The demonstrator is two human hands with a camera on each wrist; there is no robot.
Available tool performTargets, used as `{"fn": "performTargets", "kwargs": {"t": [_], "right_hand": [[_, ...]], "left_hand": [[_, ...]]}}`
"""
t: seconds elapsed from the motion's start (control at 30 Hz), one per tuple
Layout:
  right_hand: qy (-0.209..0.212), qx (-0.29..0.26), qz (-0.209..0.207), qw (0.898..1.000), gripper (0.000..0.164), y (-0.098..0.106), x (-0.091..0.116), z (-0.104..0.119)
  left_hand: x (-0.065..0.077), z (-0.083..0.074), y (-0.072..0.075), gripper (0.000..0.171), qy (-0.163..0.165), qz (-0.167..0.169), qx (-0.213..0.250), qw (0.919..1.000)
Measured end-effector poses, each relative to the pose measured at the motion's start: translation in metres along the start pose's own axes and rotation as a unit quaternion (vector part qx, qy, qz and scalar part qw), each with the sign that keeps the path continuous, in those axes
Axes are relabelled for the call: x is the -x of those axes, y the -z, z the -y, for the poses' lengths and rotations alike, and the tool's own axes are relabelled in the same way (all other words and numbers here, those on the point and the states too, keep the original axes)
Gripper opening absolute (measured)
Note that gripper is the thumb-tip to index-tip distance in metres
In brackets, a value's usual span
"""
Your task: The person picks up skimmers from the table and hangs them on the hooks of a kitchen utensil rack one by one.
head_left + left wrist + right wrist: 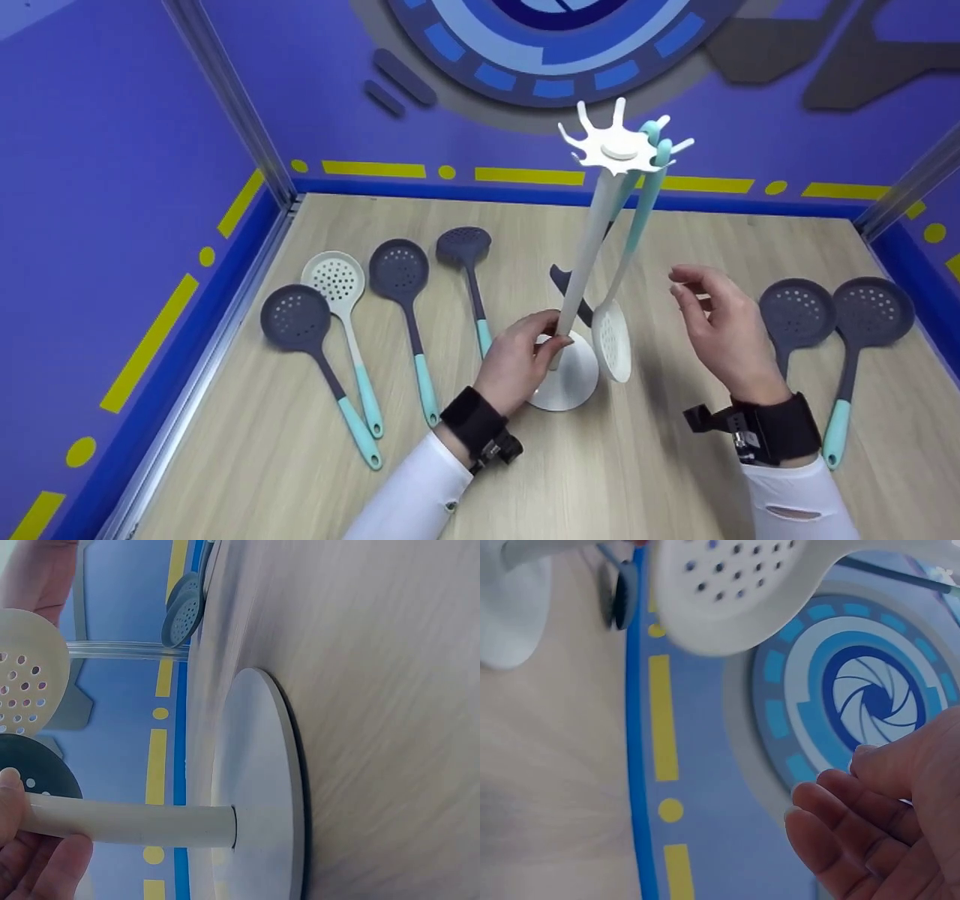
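My left hand [516, 361] grips the lower part of the white pole [587, 251] of a utensil stand, thumb and fingers around it. Its round base [574, 382] is on the table, and a spoked holder [611, 146] tops it. A white skimmer [613, 343] with a turquoise handle hangs from the holder's right side. Behind the pole a dark skimmer [570, 286] hangs too, mostly hidden. My right hand [724, 330] is in the air right of the stand, holding nothing, fingers loosely bent, as the right wrist view shows near the white skimmer's head [731, 619].
On the left lie dark skimmers [296, 319] [399, 270], a white skimmer [335, 281] and a dark slotted utensil [463, 246]. Two more dark skimmers [797, 311] [874, 311] lie at the right edge. Blue printed walls [480, 135] bound the wooden table [517, 480].
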State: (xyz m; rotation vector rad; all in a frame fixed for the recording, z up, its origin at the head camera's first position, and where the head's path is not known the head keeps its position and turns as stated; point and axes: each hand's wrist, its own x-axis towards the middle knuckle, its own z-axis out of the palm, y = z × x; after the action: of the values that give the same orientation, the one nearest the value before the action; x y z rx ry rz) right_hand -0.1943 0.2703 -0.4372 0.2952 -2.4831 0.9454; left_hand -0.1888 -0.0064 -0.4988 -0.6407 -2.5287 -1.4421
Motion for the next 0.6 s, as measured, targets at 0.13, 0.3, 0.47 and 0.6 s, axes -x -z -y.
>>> {"fn": "performTargets", "kwargs": {"t": [0.13, 0.3, 0.47, 0.6], "right_hand": [[-0.02, 0.028, 0.019, 0.999, 0.028, 0.004, 0.002, -0.014], [-0.031, 0.056, 0.039, 0.997, 0.029, 0.01, 0.004, -0.032], [-0.049, 0.085, 0.062, 0.993, 0.031, 0.02, 0.007, -0.047], [-0.059, 0.111, 0.084, 0.988, 0.033, 0.03, 0.011, -0.06]], "left_hand": [[-0.001, 0.0, -0.001, 0.026, -0.001, 0.0, -0.005, 1.0], [0.0, 0.001, 0.001, 0.025, 0.006, 0.005, -0.014, 0.9999], [0.0, 0.0, 0.001, 0.027, 0.006, 0.005, -0.013, 0.9999], [0.0, 0.0, 0.0, 0.027, 0.003, 0.004, -0.015, 0.9999]]}}
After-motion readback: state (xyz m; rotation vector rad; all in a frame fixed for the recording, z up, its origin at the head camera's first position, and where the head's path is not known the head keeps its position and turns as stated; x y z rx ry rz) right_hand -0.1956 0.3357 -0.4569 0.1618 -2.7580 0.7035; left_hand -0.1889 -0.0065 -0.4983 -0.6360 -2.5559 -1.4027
